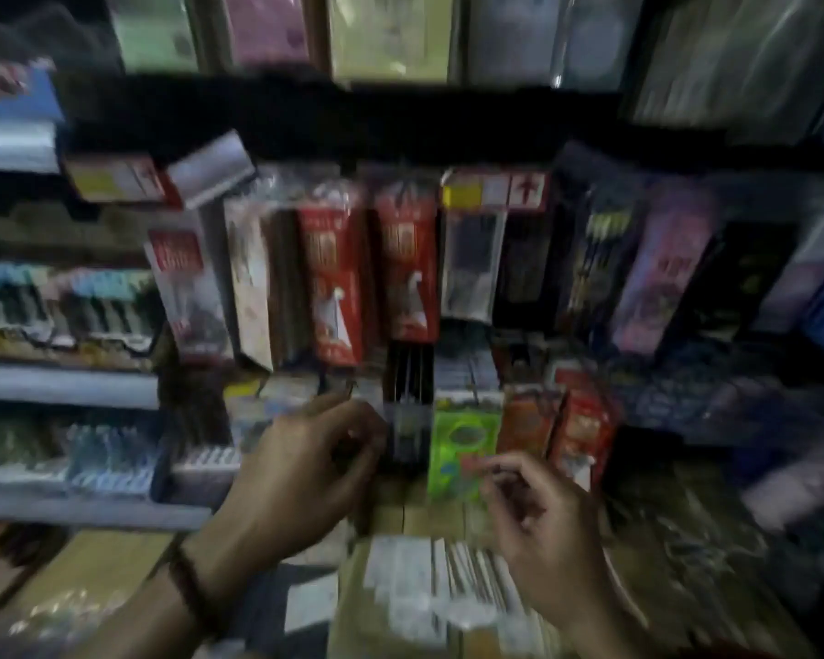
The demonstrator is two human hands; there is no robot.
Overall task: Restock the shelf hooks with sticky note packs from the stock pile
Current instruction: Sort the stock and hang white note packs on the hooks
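Note:
The frame is blurred by motion. A green sticky note pack (pixel 462 447) hangs or stands upright at the lower middle of the display. My right hand (pixel 538 520) is at its lower right corner, thumb and forefinger pinched on the pack's edge. My left hand (pixel 305 473) is just left of a dark pack (pixel 407 411), fingers curled near it; whether it grips anything I cannot tell. Orange and red packs (pixel 576 425) sit right of the green one.
Rows of red, black and purple pen packs (pixel 334 287) hang above. Grey shelves (pixel 63 387) with small items run along the left. A pile of flat white and brown packs (pixel 429 582) lies below my hands. Plastic-wrapped stock fills the right.

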